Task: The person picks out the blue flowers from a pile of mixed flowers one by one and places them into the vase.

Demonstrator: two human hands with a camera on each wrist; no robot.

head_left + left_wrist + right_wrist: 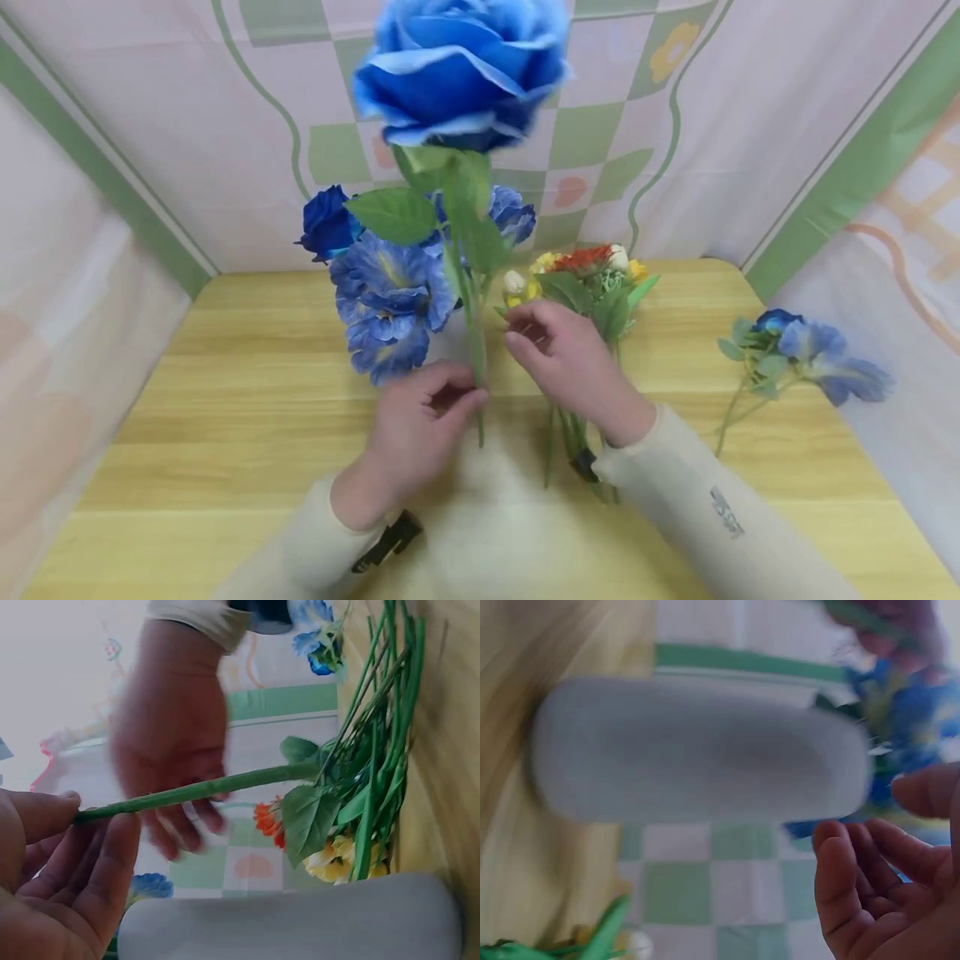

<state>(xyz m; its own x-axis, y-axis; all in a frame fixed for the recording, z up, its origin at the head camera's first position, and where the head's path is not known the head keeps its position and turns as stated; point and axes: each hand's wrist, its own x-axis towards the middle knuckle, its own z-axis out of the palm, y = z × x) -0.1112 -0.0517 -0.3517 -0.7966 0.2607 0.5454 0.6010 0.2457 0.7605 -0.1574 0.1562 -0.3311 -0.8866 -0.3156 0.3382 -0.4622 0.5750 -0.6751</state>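
Observation:
A large light-blue rose with green leaves stands upright in front of me. My left hand pinches the lower part of its green stem between thumb and fingers. Just behind that stem stands a pale grey-white vase with ruffled blue flowers and a dark-blue rose in its top. To the right of the stem, my right hand is raised with nothing in it, its fingers loosely bent. In the right wrist view, the right fingertips appear close to the vase's mouth.
Behind my right hand, a bunch of red, yellow and white flowers lies on the wooden table, stems toward me. Blue flowers with green stems lie near the table's right edge. A patterned cloth hangs behind the table.

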